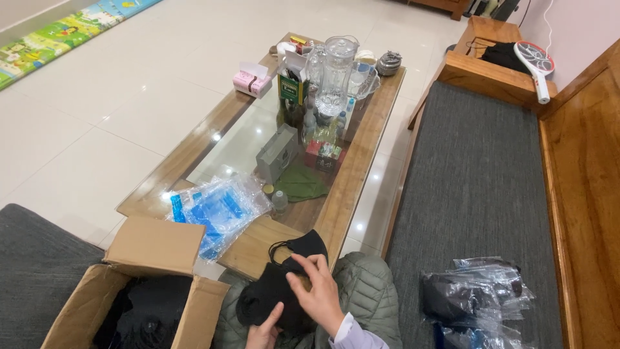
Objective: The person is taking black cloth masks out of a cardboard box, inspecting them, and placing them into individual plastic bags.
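Observation:
A stack of black face masks (274, 294) rests on my lap, over my olive padded jacket (365, 291). My right hand (318, 294) lies on top of the stack, its fingers pinching the upper mask near its ear loop. My left hand (263, 333) grips the stack from below, thumb up; only part of it shows at the bottom edge. An open cardboard box (152, 249) with more black items inside stands to the left of my knees.
A wood-framed glass coffee table (361, 145) ahead carries blue-printed plastic bags (219, 210), a glass jug (336, 74), small boxes and bottles. A grey bench cushion (475, 174) on my right holds crumpled plastic packs (478, 297). An electric swatter (535, 64) lies at the far end.

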